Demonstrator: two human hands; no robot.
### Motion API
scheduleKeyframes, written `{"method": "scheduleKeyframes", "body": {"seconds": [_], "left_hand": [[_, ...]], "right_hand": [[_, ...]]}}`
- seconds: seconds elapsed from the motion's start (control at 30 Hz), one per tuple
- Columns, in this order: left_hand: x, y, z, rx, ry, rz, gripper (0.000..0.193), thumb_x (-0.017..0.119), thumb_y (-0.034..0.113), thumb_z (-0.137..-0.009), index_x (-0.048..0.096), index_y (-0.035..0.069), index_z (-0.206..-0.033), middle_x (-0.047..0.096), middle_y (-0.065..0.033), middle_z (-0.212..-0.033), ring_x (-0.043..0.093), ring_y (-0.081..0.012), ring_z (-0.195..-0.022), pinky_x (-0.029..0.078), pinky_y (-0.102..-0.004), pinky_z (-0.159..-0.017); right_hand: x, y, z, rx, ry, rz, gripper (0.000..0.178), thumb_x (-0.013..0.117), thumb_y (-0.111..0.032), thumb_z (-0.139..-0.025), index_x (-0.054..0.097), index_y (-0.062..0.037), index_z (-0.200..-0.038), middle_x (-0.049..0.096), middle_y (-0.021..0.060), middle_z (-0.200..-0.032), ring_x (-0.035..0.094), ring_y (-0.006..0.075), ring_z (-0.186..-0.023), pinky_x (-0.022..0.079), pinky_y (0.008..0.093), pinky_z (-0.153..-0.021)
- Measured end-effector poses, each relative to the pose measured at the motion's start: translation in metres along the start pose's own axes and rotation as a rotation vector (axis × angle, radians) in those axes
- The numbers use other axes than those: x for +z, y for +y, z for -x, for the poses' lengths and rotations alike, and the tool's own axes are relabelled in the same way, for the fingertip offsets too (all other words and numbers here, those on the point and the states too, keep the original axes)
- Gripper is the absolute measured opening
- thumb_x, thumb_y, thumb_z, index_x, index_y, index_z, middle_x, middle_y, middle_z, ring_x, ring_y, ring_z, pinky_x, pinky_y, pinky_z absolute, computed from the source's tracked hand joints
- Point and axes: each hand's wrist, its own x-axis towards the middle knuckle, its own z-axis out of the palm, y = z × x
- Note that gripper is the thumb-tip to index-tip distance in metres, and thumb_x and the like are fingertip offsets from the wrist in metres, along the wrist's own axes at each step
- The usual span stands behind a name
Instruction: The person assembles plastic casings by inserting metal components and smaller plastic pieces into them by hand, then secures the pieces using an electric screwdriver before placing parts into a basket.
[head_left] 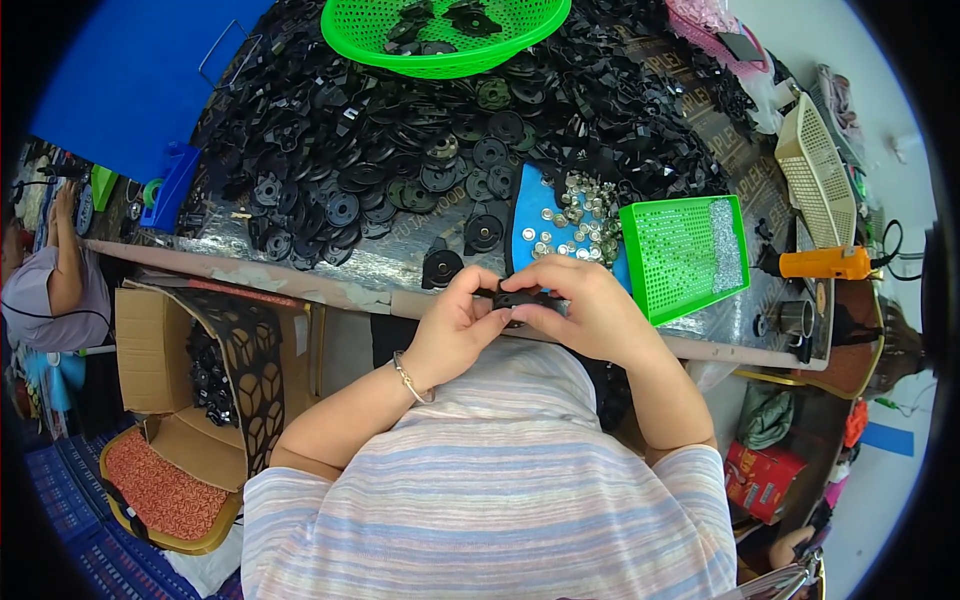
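Both my hands meet at the table's near edge, fingers closed round a small black plastic part (516, 299). My left hand (455, 325) pinches its left end, and my right hand (580, 308) grips the right end with thumb and forefinger. The fingers hide much of the part. Just beyond the left fingers lie two round black plastic pieces: one (441, 268) by the edge, another (484, 232) farther back. Past my right hand, several small silver round metal pieces (580, 225) are spread on a blue sheet (530, 205).
A large heap of black plastic parts (350, 150) covers the table's middle. A green round basket (450, 65) stands at the back, a green rectangular tray (670, 250) with tiny silver bits at right. An orange-handled tool (825, 263) lies far right. Another person's arm (66, 235) shows at far left, above an open cardboard box (155, 350).
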Motion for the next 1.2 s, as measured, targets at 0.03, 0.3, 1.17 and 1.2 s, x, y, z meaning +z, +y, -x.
{"method": "scheduleKeyframes", "body": {"seconds": [0.03, 0.3, 1.17, 1.2], "left_hand": [[0.000, 0.000, -0.001, 0.100, 0.002, -0.142, 0.022, 0.055, -0.005, -0.079, 0.045, 0.003, -0.098, 0.045, -0.0036, -0.094, 0.049, -0.0062, -0.072, 0.043, -0.0193, -0.060], [0.007, 0.018, -0.004, 0.341, -0.002, -0.704, 0.031, 0.056, -0.006, -0.076, 0.043, 0.000, -0.104, 0.043, -0.0113, -0.102, 0.053, -0.0192, -0.088, 0.050, -0.0250, -0.074], [-0.188, 0.148, -0.117, 0.559, 0.934, -1.714, 0.041, 0.063, 0.036, -0.075, 0.058, 0.005, -0.102, 0.057, -0.0146, -0.100, 0.054, -0.0337, -0.093, 0.045, -0.0444, -0.074], [-0.192, 0.150, -0.119, 0.522, 0.930, -1.716, 0.041, 0.062, 0.036, -0.076, 0.057, 0.005, -0.103, 0.057, -0.0151, -0.102, 0.054, -0.0337, -0.095, 0.046, -0.0445, -0.075]], "right_hand": [[-0.002, 0.001, -0.001, -0.069, 0.014, 0.031, 0.023, 0.069, -0.007, -0.071, 0.061, -0.0051, -0.092, 0.061, 0.0088, -0.081, 0.061, 0.0190, -0.071, 0.047, 0.0257, -0.059], [-0.001, 0.007, -0.002, 0.099, 0.015, -0.021, 0.030, 0.070, -0.005, -0.068, 0.059, -0.0020, -0.096, 0.064, 0.0083, -0.083, 0.061, 0.0168, -0.075, 0.047, 0.0257, -0.063], [-0.028, 0.031, -0.012, 0.199, 0.362, 0.383, 0.036, 0.070, -0.009, -0.064, 0.061, -0.0057, -0.099, 0.060, 0.0089, -0.087, 0.056, 0.0248, -0.081, 0.045, 0.0351, -0.071], [-0.031, 0.033, -0.012, 0.140, 0.406, 0.551, 0.032, 0.070, -0.008, -0.064, 0.062, -0.0061, -0.095, 0.059, 0.0084, -0.089, 0.055, 0.0248, -0.084, 0.044, 0.0346, -0.073]]}}
